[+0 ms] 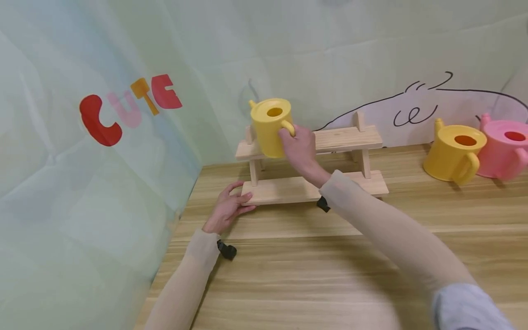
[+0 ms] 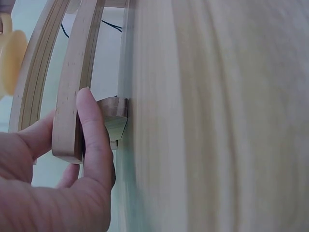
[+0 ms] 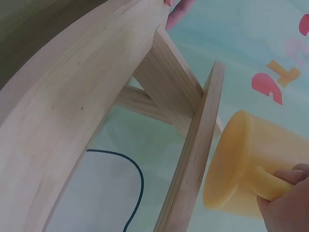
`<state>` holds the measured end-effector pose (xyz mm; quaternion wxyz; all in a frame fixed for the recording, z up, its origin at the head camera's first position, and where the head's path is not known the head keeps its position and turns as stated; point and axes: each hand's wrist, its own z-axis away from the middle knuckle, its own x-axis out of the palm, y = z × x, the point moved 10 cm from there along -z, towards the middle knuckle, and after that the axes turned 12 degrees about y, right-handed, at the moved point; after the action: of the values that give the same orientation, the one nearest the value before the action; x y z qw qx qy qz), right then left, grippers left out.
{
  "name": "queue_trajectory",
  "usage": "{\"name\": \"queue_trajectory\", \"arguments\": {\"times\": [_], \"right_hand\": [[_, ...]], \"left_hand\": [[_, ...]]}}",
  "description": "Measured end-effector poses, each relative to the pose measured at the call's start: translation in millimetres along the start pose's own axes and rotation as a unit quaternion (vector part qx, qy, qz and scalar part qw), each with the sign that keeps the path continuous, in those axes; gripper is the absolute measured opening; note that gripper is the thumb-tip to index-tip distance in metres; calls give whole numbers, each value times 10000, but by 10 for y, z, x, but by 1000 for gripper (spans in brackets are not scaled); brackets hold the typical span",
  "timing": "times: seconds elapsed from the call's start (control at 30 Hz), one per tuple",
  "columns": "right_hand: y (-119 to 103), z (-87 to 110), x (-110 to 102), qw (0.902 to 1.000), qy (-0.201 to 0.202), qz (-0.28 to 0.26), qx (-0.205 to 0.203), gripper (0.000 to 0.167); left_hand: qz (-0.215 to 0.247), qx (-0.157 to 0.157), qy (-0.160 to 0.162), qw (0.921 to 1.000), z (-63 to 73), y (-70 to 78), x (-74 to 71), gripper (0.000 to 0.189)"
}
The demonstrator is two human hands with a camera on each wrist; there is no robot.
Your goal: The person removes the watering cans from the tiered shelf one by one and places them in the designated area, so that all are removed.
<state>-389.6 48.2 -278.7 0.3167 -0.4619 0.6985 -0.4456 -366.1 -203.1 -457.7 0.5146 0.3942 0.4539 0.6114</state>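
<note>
In the head view a small two-tier wooden shelf (image 1: 284,189) stands on the table. My left hand (image 1: 228,207) grips the left end of its lower board, thumb on one face and fingers on the other, as the left wrist view also shows. By its handle, my right hand (image 1: 300,147) holds a yellow watering can (image 1: 270,133) at the left end of the upper board (image 1: 342,137). In the right wrist view the can's base (image 3: 227,159) is beside that board, with a gap between them. The can is roughly upright, its spout pointing back left.
Another yellow watering can (image 1: 447,156) and a pink watering can (image 1: 501,156) stand side by side on the wood-grain table (image 1: 272,275) at the right. Behind the shelf hangs a pale backdrop (image 1: 288,46) with line drawings; coloured letters mark its left side.
</note>
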Motion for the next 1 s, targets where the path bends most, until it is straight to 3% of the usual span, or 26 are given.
{"name": "queue_trajectory", "arguments": {"times": [0.4,1.0], "right_hand": [[57,-54,-493,9994,331,-33,-14,37],[262,-164,-1562,9940,1071,167,104,39]], "left_hand": [[63,-9,-57,10000,-15,-1,2,66],[55,-1,-62,10000,5,8,5,68]]}}
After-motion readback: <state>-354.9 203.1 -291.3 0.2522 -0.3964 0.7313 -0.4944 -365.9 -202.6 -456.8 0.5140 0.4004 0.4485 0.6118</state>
